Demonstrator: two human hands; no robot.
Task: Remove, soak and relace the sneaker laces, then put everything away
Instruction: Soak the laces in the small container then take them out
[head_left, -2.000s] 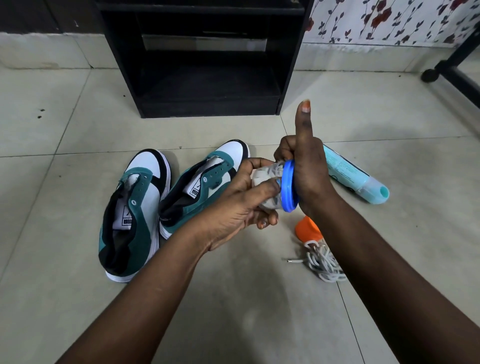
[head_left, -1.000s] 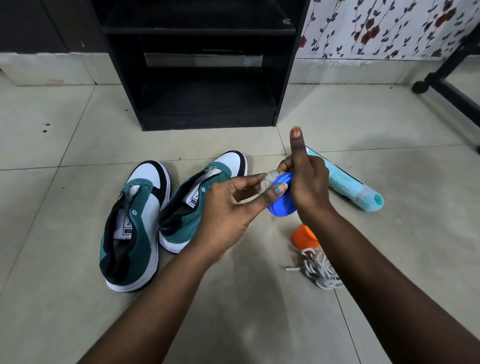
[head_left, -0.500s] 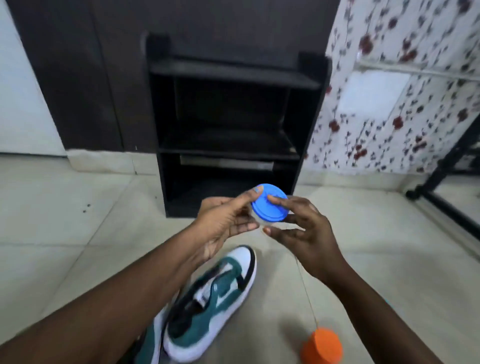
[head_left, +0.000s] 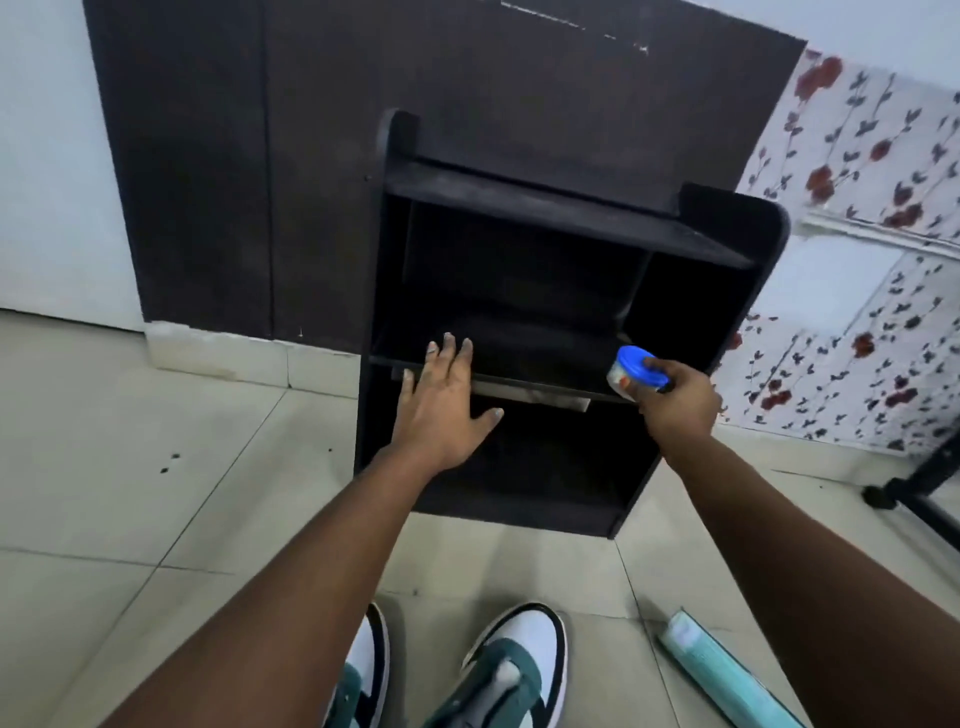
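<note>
Stage: putting away.

Right hand (head_left: 675, 402), right of centre: fingers curled round a small jar (head_left: 631, 373) with a blue lid, held tilted at the front edge of the middle shelf of the black rack (head_left: 571, 218). The jar is not yet set down. Its contents cannot be made out.

Left hand (head_left: 441, 400), centre of the frame: fingers straight and spread, holding nothing. It reaches toward the front edge of the same shelf; whether it touches the edge cannot be told.

Sneakers: left sneaker (head_left: 366, 670) and right sneaker (head_left: 511, 670) lie on the floor at the bottom centre, toes pointing toward the rack, partly cut off by the frame edge. Whether they are laced cannot be told; the eyelet area is mostly out of view or blurred.

A pale teal tube (head_left: 727, 675) lies on the floor at the lower right, well apart from the rack.

Progress, as judged from this view:
- Storage has begun; the jar is the item in hand.
- Left: set the jar on the shelf, then stow the tube and the sneakers.
- The rack shelves show no stored items, so most of the putting-away appears to remain.
- Relacing status: not confirmed.
</note>
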